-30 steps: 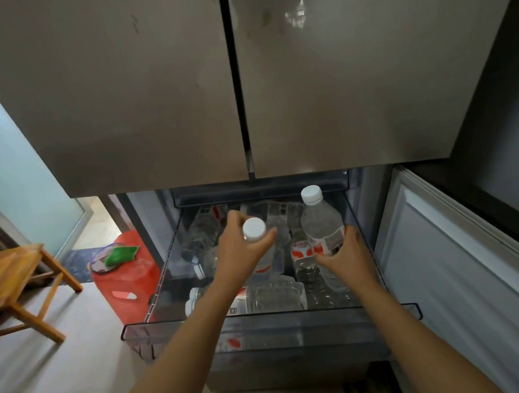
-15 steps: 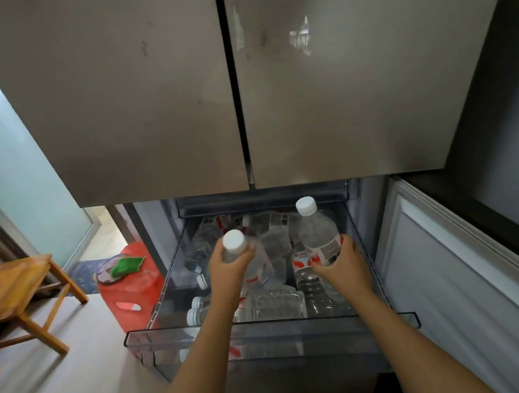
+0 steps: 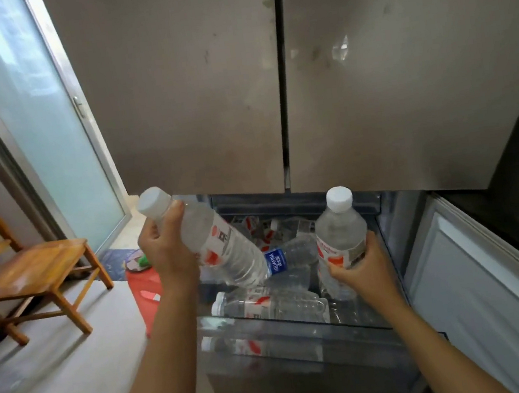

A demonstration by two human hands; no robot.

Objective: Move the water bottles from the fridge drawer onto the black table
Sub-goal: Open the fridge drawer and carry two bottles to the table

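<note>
There's the left grip (image 3: 168, 254) curled round a tilted bottle (image 3: 225, 250) over the fridge drawer (image 3: 303, 339), left edge, while the right grip (image 3: 362, 270) clasps an upright bottle (image 3: 338, 232) at its right edge.

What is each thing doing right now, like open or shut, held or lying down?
fridge drawer, pulled open, bottles lying inside.
upper fridge doors, both shut.
tilted bottle, capped, held above the fridge drawer.
upright bottle, capped, held upright.
blue-label bottle, lying on its side in the fridge drawer.
left hand, grips the tilted bottle near its neck.
right hand, grips the upright bottle's body.
</note>
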